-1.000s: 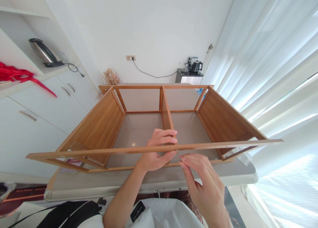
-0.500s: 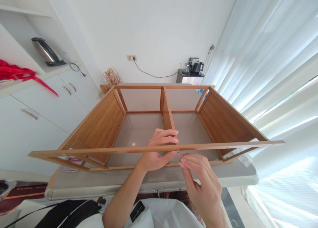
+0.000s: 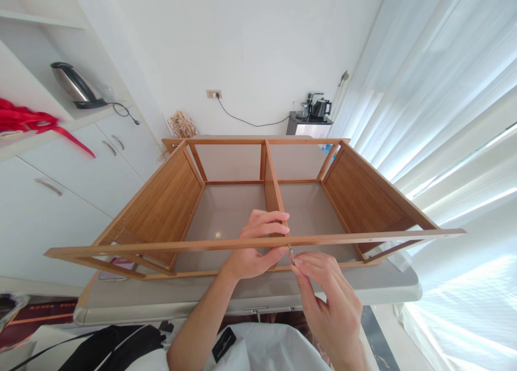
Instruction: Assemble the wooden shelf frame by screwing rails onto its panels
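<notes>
The open rectangular bamboo-coloured wooden cabinet frame (image 3: 258,198) lies on its side on the grey rounded-edge table (image 3: 250,298), with its open face turned toward the camera. A thin wooden front rail (image 3: 161,246) spans the near side from left to right. A vertical wooden centre divider (image 3: 271,180) splits the frame into two compartments.

The left hand (image 3: 254,244) is clamped on the junction of the front rail and the centre divider: the fingers lie over the top of the rail and the thumb presses from below. The right hand (image 3: 327,301) is closed in a pinch on a small metal screw-like fastener (image 3: 290,252), held just below the rail at that same junction. The two hands are close together, almost touching.

Handling judgement: the frame appears light but stiff. The front rail is slender and probably flexes if loaded away from a joint, so the grip belongs at the divider junction, where the left hand now sits. The fastener is small, smooth and easily dropped; a fingertip pinch near its head suits it.

A steel electric kettle (image 3: 75,85) stands on the white shelf at the left. White curtains (image 3: 444,118) hang at the right.
</notes>
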The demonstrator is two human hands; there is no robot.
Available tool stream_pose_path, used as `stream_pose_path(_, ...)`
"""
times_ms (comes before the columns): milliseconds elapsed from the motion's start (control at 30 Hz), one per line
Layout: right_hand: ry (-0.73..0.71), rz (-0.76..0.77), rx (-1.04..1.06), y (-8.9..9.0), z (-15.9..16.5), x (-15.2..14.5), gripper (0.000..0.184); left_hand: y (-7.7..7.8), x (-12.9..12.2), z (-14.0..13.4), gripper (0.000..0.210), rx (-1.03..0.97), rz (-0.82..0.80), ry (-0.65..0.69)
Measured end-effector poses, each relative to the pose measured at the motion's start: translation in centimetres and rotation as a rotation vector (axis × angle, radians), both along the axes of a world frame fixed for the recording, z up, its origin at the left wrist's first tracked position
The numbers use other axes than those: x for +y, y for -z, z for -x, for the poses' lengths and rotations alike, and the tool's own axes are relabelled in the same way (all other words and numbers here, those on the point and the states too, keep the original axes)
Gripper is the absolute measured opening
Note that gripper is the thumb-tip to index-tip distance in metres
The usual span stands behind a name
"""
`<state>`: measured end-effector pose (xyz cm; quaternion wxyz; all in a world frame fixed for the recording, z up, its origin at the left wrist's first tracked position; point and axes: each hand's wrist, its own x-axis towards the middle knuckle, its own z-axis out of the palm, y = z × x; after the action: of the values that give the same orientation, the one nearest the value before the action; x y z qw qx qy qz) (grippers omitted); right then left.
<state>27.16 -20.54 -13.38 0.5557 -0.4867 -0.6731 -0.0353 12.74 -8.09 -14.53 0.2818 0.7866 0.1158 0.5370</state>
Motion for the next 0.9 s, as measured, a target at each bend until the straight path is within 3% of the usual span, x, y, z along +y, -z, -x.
stream_pose_path(600, 0.096, -0.01, -0.012, -0.4, 0.9, -0.6, 0.035, 0.0, -0.1, -0.1, 0.023, 0.008, 0.012, -0.029)
stream_pose_path(900, 0.075, -0.081, -0.029, -0.4, 1.1, -0.4, 0.037, -0.3, -0.2, -0.2, 0.023, -0.006, -0.001, -0.04)
